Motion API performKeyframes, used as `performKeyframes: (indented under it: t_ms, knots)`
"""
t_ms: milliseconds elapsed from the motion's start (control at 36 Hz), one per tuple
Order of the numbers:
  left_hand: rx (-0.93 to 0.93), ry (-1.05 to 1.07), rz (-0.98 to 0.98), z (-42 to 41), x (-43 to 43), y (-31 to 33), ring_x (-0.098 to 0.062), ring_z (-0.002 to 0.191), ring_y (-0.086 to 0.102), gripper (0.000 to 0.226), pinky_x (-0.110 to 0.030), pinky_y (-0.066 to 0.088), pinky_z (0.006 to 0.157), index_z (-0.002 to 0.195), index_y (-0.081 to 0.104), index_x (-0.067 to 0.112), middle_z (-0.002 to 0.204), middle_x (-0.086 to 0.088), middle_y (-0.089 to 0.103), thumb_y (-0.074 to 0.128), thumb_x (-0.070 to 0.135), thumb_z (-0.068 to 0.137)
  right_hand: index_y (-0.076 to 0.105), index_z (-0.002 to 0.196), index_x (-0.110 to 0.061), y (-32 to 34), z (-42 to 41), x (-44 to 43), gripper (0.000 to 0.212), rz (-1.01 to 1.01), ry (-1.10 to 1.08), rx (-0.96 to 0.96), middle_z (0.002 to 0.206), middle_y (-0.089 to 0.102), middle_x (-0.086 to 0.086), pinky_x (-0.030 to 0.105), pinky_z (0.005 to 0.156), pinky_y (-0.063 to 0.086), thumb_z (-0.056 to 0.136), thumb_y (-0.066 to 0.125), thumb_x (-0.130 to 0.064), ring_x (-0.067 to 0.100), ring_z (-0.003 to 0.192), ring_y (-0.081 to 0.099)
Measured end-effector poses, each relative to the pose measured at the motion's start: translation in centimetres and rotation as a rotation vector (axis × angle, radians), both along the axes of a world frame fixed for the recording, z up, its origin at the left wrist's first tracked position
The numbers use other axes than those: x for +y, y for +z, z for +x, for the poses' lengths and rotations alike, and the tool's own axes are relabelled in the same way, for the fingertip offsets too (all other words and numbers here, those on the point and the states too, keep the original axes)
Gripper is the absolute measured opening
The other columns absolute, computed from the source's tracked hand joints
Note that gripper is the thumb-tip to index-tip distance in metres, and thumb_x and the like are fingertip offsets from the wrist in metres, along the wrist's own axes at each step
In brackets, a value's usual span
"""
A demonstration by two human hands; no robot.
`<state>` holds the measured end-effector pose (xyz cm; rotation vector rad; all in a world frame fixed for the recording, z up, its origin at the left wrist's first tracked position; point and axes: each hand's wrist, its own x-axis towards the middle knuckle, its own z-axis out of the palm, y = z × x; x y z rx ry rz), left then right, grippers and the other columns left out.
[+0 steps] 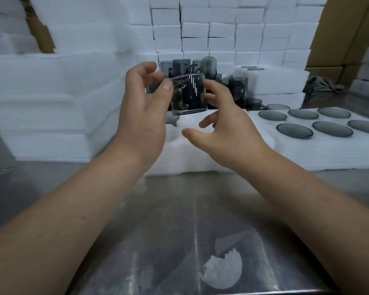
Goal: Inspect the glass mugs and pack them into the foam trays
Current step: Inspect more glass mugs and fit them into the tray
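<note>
Evidently the job is partway through. The left hand holds a smoky glass mug up above the near foam tray, its thumb and fingers pinching the mug's left side. The right hand is loosely spread with its fingertips at the mug's right wall; whether they press on it I cannot tell. That reads as the inspection step for this mug. An empty pocket shows in the near tray below the hands, so this tray is yet to be filled. To the right, a filled foam tray shows rows of dark round bases, apparently mugs seated upside down. A heap of unpacked mugs lies behind, so plenty is left.
</note>
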<state>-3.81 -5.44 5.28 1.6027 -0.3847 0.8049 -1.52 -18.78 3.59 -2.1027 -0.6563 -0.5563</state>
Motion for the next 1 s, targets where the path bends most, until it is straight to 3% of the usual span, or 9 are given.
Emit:
performKeyframes:
  t_ms: [139,250,361,500,639,778,861,917,1000]
  knots:
    - [-0.050,-0.068,0.048,-0.2,0.1,-0.2,-0.025,0.104,0.056,0.030,-0.019,0.043,0.073,0.111,0.035,0.026,0.112,0.008,0.045,0.041,0.034,0.082,0.028,0.137,-0.031,0.0,0.1,0.0,0.080,0.099,-0.001,0.017,0.116,0.050,-0.020,0.029,0.075,0.049,0.070,0.071,-0.040,0.002,0.080,0.059]
    - [-0.092,-0.110,0.097,-0.5,0.1,-0.3,-0.021,0.104,0.056,0.046,-0.020,0.046,0.073,0.112,0.035,0.027,0.118,0.007,0.045,0.041,0.048,0.072,0.030,0.133,-0.029,0.1,0.1,0.0,0.082,0.192,-0.005,0.039,0.114,0.054,-0.019,0.027,0.072,0.049,0.064,0.067,-0.052,0.000,0.072,0.058]
    - [-0.123,-0.166,0.135,-0.6,0.1,-0.4,-0.027,0.119,0.049,0.043,-0.025,0.045,0.085,0.112,0.035,0.025,0.116,0.013,0.046,0.039,0.043,0.073,0.034,0.131,-0.024,0.1,0.4,-0.2,0.066,0.256,-0.005,0.056,0.106,0.061,-0.015,0.025,0.066,0.047,0.077,0.069,-0.036,-0.004,0.061,0.056]
    - [-0.129,-0.192,0.148,-0.6,0.2,-0.4,-0.009,0.102,0.057,0.043,-0.021,0.047,0.074,0.111,0.036,0.026,0.119,0.009,0.043,0.039,0.039,0.070,0.037,0.124,-0.027,-0.1,0.6,-0.2,0.054,0.282,-0.012,0.050,0.104,0.061,-0.016,0.016,0.059,0.043,0.080,0.068,-0.035,-0.006,0.058,0.054]
    - [-0.121,-0.141,0.149,-0.6,0.1,-0.5,-0.010,0.101,0.055,0.037,-0.017,0.045,0.078,0.109,0.036,0.025,0.118,0.008,0.043,0.043,0.029,0.073,0.039,0.116,-0.032,0.2,0.6,-0.3,0.048,0.333,-0.012,0.059,0.102,0.062,-0.016,0.015,0.062,0.042,0.078,0.068,-0.040,-0.008,0.061,0.053]
    - [-0.050,0.037,0.196,-0.1,0.0,-0.7,-0.001,0.098,0.052,0.037,-0.016,0.044,0.082,0.102,0.037,0.039,0.109,0.023,0.044,0.045,0.018,0.072,0.044,0.111,-0.030,0.3,0.4,0.0,0.046,0.380,-0.001,0.071,0.092,0.064,-0.016,0.035,0.075,0.053,0.073,0.066,-0.042,0.000,0.070,0.060]
    - [0.017,0.074,0.272,0.2,0.1,-0.9,0.005,0.102,0.048,0.048,-0.008,0.043,0.078,0.107,0.035,0.046,0.113,0.024,0.042,0.044,0.019,0.068,0.044,0.107,-0.032,0.4,0.4,-0.1,0.044,0.393,0.005,0.069,0.086,0.064,-0.018,0.032,0.074,0.053,0.070,0.064,-0.046,-0.001,0.070,0.060]
    - [0.046,0.084,0.328,0.4,0.2,-1.0,0.004,0.107,0.048,0.055,-0.011,0.043,0.081,0.111,0.033,0.053,0.116,0.023,0.042,0.044,0.021,0.068,0.045,0.106,-0.032,0.4,0.4,-0.1,0.044,0.395,0.010,0.070,0.085,0.064,-0.019,0.029,0.073,0.052,0.069,0.062,-0.047,-0.002,0.070,0.060]
    - [0.038,0.090,0.390,0.5,0.3,-1.2,0.016,0.105,0.044,0.058,-0.004,0.038,0.084,0.114,0.030,0.061,0.113,0.036,0.039,0.050,0.027,0.072,0.047,0.106,-0.030,0.4,0.3,0.0,0.043,0.401,0.015,0.079,0.085,0.065,-0.018,0.033,0.077,0.053,0.069,0.062,-0.047,-0.001,0.077,0.062]
